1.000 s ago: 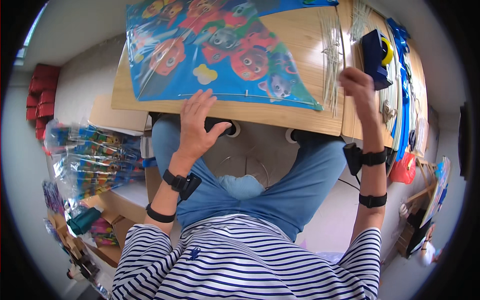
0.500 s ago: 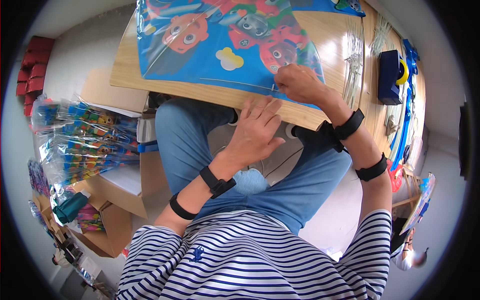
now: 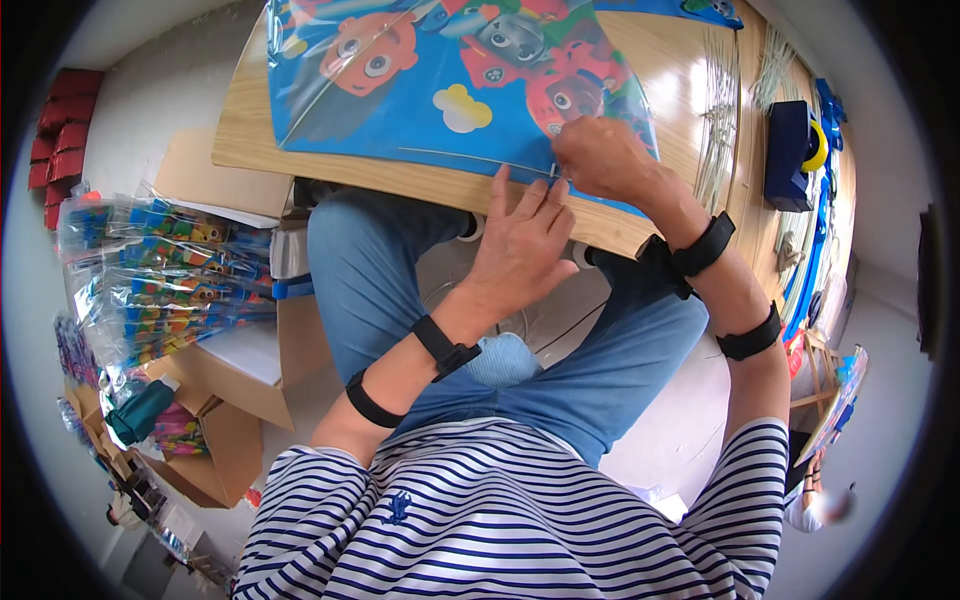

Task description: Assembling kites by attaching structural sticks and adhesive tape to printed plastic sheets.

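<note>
A blue plastic sheet (image 3: pixel 380 120) printed with cartoon figures, shaped like a kite sail, lies on the wooden table under glossy clear film. A thin white rod (image 3: pixel 455 157) runs along its near edge. My left hand (image 3: pixel 520 235) is open, palm down, with outstretched fingertips resting at that edge. Just right of them, my right hand (image 3: pixel 605 160) is closed low over the sheet. A small pale piece (image 3: pixel 555 172) shows between the two hands; what the right fingers grip is hidden.
Bundles of thin pale sticks (image 3: pixel 718 120) and a dark blue tape dispenser (image 3: pixel 788 155) lie on the table (image 3: pixel 240 130) at right. Clear-wrapped printed packs (image 3: pixel 180 275) and an open cardboard box (image 3: pixel 225 450) stand at left. A light-blue ball of string (image 3: pixel 502 360) sits between my thighs.
My left hand has moved slightly up and right, its fingertips now at the sheet's edge near the right hand. The right hand stays closed, shifted a little right.
</note>
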A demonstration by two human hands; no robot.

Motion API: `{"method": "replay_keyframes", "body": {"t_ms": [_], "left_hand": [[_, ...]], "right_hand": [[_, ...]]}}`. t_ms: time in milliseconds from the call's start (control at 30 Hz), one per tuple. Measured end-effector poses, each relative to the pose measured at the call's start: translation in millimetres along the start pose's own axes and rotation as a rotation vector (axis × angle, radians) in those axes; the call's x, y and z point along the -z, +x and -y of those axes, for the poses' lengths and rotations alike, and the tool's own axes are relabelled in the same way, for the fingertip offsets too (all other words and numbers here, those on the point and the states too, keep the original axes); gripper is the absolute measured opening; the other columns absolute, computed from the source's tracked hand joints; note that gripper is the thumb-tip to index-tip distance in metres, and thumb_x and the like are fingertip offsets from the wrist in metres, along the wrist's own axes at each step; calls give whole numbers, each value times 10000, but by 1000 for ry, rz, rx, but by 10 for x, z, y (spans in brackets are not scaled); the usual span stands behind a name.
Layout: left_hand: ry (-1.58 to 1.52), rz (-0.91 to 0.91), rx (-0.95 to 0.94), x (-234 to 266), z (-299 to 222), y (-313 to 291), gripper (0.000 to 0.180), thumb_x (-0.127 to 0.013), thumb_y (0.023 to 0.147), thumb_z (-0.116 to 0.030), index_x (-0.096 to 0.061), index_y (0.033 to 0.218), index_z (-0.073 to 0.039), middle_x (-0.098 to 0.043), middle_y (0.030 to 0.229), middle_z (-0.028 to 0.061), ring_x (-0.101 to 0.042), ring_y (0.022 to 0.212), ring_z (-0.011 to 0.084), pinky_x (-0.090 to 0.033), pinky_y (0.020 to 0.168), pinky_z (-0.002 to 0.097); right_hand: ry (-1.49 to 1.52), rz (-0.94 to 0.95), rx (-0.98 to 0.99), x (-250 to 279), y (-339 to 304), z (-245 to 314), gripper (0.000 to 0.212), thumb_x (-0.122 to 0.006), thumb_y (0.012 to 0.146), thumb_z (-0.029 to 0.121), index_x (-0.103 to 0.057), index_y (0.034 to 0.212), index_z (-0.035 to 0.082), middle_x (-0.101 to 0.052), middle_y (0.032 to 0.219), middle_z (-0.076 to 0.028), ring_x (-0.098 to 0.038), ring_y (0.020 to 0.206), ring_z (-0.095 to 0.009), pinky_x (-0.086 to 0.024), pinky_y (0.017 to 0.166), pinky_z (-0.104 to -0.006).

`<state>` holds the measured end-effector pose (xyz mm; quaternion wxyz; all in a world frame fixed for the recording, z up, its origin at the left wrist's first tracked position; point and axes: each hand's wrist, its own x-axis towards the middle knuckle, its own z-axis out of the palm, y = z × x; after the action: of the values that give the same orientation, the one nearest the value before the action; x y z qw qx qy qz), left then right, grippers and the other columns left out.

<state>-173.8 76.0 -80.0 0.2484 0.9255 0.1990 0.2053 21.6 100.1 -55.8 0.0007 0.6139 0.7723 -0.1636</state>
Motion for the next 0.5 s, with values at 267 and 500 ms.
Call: {"method": "replay_keyframes", "body": {"t_ms": [267, 500], "left_hand": [[37, 7, 27, -10, -39, 19, 617, -816, 614, -333, -581, 1081, -5, -541, 1313, 172, -523, 1195, 334, -174, 1119, 646], [76, 27, 25, -34, -41, 14, 609, -824, 607, -335, -590, 1062, -4, -552, 1298, 166, -509, 1211, 315, -152, 1127, 650]], "right_hand": [[84, -185, -320, 77, -163, 119, 221, -759, 634, 246, -702, 744, 64, -646, 825, -130, -650, 796, -329, -511, 666, -415], [117, -483, -467, 158, -226, -21, 336, -816, 635, 197, -586, 797, 13, -609, 729, -121, -597, 669, -286, -452, 594, -386]]}}
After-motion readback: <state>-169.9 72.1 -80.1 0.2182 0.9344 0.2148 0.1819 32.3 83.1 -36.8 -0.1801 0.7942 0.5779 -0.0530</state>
